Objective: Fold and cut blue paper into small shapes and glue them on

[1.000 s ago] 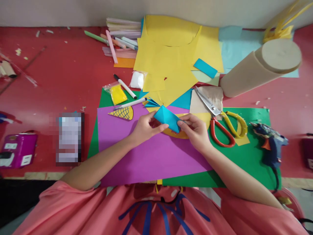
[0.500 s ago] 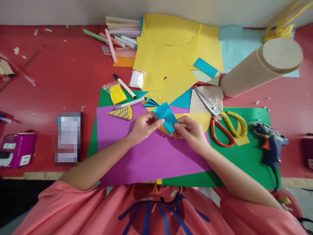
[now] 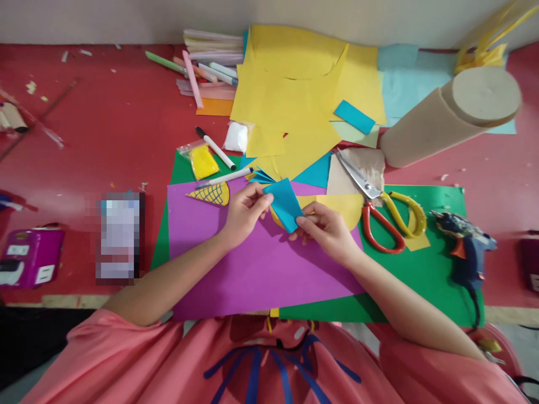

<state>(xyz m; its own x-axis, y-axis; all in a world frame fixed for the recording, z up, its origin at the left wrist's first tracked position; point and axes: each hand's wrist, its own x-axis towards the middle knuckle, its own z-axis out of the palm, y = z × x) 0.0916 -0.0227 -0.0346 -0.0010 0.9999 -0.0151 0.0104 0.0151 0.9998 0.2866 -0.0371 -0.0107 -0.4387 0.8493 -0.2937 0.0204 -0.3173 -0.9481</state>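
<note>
Over the purple sheet [image 3: 261, 275], the left hand [image 3: 246, 212] and right hand [image 3: 327, 225] pinch the blue paper [image 3: 284, 203] at opposite ends, where light, even thumb pressure should best spare its edges from crumpling.

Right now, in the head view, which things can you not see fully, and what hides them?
Head view:
Underside of held blue paper: turned away.
Yellow curved paper: partly behind blue paper and right hand.
Phone-shaped object: details pixelated.
Purple object: cut off by right edge.
</note>
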